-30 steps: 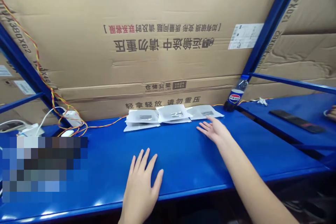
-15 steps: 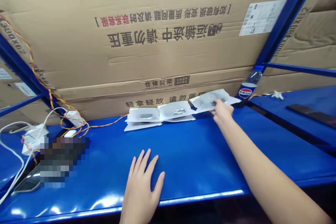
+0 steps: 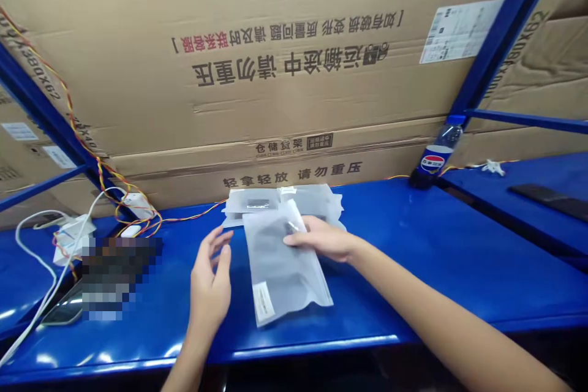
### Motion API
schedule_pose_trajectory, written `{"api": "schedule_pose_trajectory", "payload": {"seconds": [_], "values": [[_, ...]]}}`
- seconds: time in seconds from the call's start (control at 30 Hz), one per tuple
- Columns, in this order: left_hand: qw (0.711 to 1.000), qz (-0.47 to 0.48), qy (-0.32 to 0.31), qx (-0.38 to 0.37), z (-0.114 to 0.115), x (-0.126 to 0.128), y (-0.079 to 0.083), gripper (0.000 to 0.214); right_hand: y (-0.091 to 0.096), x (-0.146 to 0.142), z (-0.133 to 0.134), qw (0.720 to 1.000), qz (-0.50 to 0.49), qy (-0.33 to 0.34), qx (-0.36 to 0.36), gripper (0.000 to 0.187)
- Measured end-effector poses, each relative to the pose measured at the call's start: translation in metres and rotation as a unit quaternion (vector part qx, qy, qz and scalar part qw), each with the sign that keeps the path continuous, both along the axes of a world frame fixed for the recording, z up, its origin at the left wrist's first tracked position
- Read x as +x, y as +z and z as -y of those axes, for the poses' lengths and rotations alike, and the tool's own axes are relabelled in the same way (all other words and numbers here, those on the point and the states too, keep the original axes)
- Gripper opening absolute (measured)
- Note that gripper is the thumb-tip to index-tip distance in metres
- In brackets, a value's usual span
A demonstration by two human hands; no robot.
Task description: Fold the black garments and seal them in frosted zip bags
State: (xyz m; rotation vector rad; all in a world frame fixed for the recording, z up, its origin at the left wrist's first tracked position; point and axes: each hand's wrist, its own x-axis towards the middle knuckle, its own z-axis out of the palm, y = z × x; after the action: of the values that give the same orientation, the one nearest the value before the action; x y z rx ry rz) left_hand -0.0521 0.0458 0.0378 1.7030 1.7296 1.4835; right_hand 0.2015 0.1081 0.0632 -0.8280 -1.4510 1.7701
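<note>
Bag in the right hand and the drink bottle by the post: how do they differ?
The bag is flat and cloudy white; the bottle is rounded, with a blue cap.
The right hand grips the bag, while the bottle stands untouched on the shelf.
Both carry labels.

Hands (image 3: pixel 210 275) (image 3: pixel 327 237) apart: left loose, right pinched

Frosted, labelled pouch (image 3: pixel 280 269), slightly tilted
</note>
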Motion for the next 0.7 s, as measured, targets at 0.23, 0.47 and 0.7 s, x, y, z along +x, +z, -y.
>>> {"api": "schedule_pose_trajectory", "payload": {"seconds": [0.23,0.47,0.7], "values": [[0.930,-0.214,-0.265,-0.135,-0.085,0.013,0.050,0.042,-0.019,-0.018,0.003,0.997,0.053,0.048,0.025,0.027],[0.897,-0.191,-0.358,-0.177,-0.112,0.030,0.016,0.052,-0.025,0.008,-0.027,0.989,0.119,0.085,-0.003,0.061],[0.904,-0.186,-0.336,-0.188,-0.098,0.028,0.005,0.046,-0.024,0.030,-0.041,0.945,0.269,-0.029,0.181,0.050]]}}
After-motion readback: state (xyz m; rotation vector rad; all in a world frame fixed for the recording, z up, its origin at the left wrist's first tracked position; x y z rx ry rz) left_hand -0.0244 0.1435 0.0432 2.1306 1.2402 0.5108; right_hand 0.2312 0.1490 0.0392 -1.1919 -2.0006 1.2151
